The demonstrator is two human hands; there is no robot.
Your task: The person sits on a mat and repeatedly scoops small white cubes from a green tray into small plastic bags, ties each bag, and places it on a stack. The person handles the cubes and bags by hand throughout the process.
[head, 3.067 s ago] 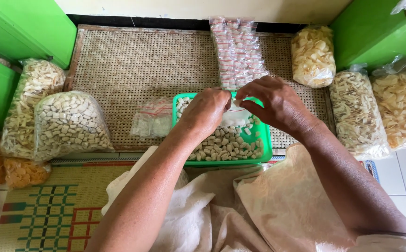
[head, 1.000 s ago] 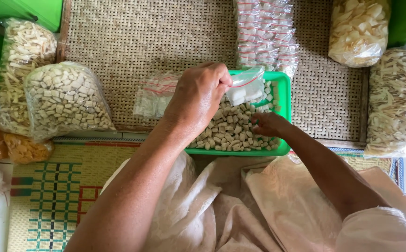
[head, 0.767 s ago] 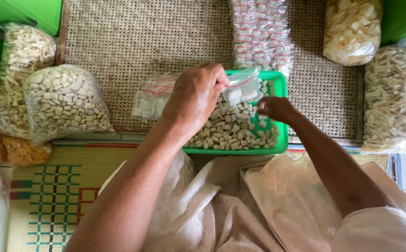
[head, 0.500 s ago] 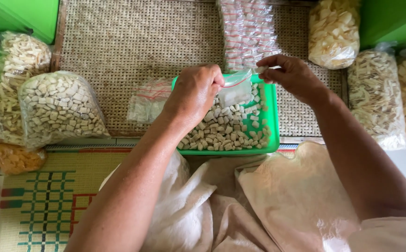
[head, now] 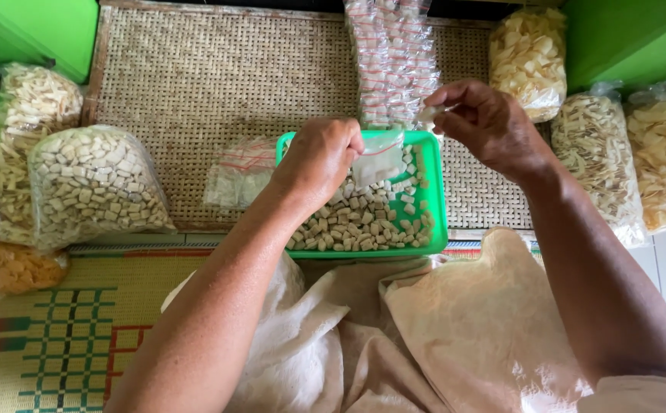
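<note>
While the left hand (head: 324, 157) pinches a small clear bag (head: 377, 157) open over the green tray (head: 437, 206) of pale snack pieces, the right hand (head: 486, 122) hovers just right of and above the bag's mouth, fingers (head: 444, 98) closed on a few pieces (head: 427, 116).

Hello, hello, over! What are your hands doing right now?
Left hand holds small clear bag over green tray of snack pieces. Right hand pinches pale pieces above the bag. Nothing between them.
</note>
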